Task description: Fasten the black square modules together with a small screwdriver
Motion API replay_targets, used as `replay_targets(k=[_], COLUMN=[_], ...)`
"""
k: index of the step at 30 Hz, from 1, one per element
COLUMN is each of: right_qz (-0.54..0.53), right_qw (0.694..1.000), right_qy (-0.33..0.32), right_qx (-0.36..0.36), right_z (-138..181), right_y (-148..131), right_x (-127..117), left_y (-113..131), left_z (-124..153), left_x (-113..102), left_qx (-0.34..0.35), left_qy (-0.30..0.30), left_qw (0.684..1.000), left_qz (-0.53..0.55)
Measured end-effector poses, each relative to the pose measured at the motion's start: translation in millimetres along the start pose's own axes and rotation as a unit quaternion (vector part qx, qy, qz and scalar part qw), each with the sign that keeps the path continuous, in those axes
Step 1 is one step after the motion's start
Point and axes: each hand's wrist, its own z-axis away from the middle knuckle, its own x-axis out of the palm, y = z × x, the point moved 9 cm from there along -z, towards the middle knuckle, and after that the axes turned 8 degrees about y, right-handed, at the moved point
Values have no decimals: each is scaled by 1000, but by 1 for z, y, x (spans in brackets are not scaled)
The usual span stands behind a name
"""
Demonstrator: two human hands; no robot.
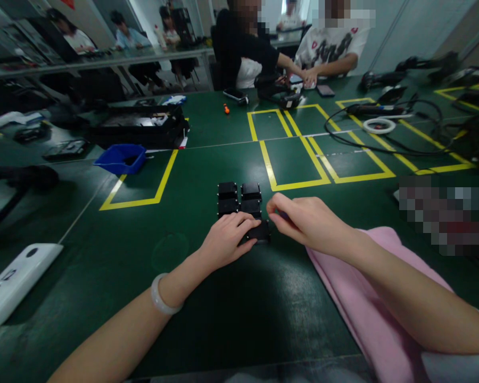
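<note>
Several small black box-shaped parts with shiny studs at their corners stand in two columns on the green table; one is the far right part (pixel 251 191). My left hand (pixel 227 236) reaches over the near end of the group. Its thumb and fingers hold the near right black box-shaped part (pixel 259 231), and they hide some of the parts on the left. Just right of the group is my right hand (pixel 303 218), with thumb and index finger bent together in a pinch. Whatever may be between those fingertips is hidden.
A pink cloth (pixel 343 290) lies under my right forearm. A blue bin (pixel 122 158) and black tray (pixel 139 125) are at left, a white panel (pixel 18 282) nearer. A coiled cable (pixel 439 146) lies back right. Two people work across the table (pixel 207 330); others sit behind.
</note>
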Motion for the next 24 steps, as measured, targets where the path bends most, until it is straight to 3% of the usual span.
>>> replay_targets(k=[24], right_qz=[-3], right_qw=[1000], right_qy=[6], right_qx=[-6], right_z=[1], right_y=[-1], right_x=[-1], left_y=[0], left_z=[0], left_x=[-1], left_qx=[-2], left_qy=[2], left_qw=[1000], left_qz=[3])
